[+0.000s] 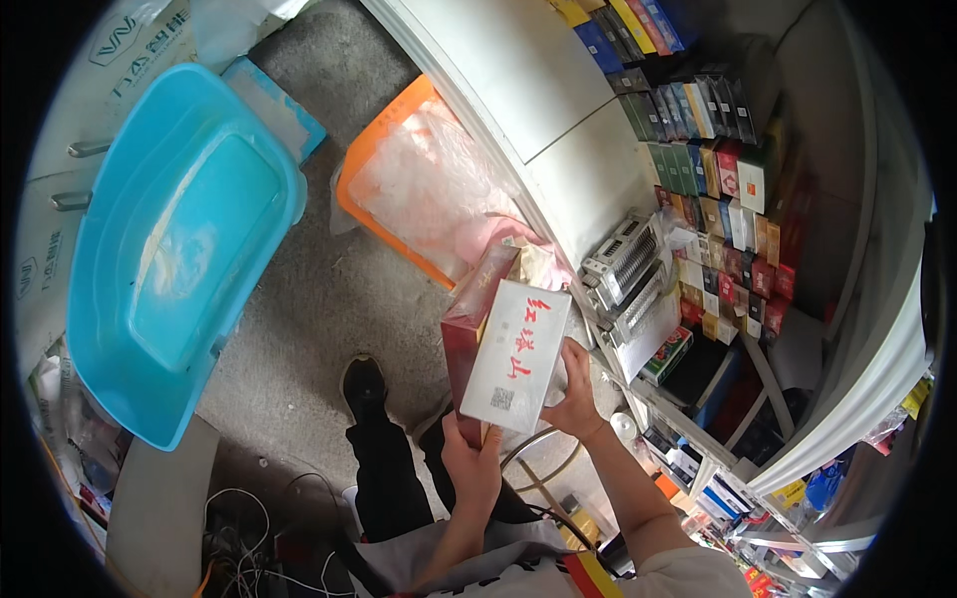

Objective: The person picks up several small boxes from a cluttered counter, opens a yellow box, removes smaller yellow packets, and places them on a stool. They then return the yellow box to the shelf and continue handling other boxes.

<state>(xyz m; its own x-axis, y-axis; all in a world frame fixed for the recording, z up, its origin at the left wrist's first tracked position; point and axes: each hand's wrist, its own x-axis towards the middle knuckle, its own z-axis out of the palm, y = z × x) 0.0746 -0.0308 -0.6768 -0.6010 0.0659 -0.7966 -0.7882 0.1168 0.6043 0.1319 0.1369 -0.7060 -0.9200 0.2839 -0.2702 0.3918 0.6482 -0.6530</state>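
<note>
A white carton with red characters and a printed code (pixel 517 355) lies against a dark red box (pixel 465 336) with a glossy wrap. My left hand (pixel 472 456) grips the lower end of the dark red box, its thumb near the white carton's bottom edge. My right hand (pixel 574 396) holds the white carton by its right side and lower corner. Both boxes are held above the floor, in front of my body. The undersides of the boxes are hidden.
A large blue plastic tub (pixel 217 224) stands at the left. An orange-rimmed bin with clear plastic (pixel 366 161) sits beside a glass-topped counter (pixel 501 90). Rows of small packs (pixel 718 239) fill the right side. Cables (pixel 247 553) lie at the lower left.
</note>
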